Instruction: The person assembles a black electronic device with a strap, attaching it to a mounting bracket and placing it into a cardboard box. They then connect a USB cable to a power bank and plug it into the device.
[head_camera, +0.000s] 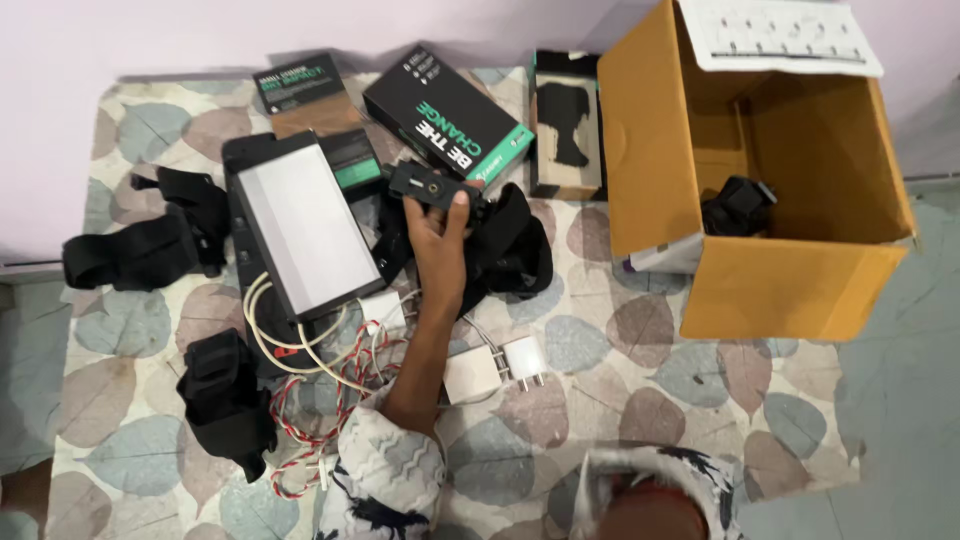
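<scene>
My left hand (437, 245) reaches forward over the leaf-patterned cloth (610, 400) and grips a small black device (425, 185) by its near edge, thumb on its right end. The device is raised just above a black strap bundle (515, 245). Only a patterned sleeve (650, 485) of my right arm shows at the bottom edge; that hand is out of view. Left of my hand lies a flat black pack with a pale grey face (300, 225).
An open cardboard box (790, 280) at the right holds a black item (738, 205), with a paper sheet (780, 35) on its flap. Black cartons (445, 110) (300, 85) and an open foam-lined box (565, 120) lie behind. White chargers (470, 372), cables (320, 400), black straps (140, 250) and a pouch (225, 400) lie around.
</scene>
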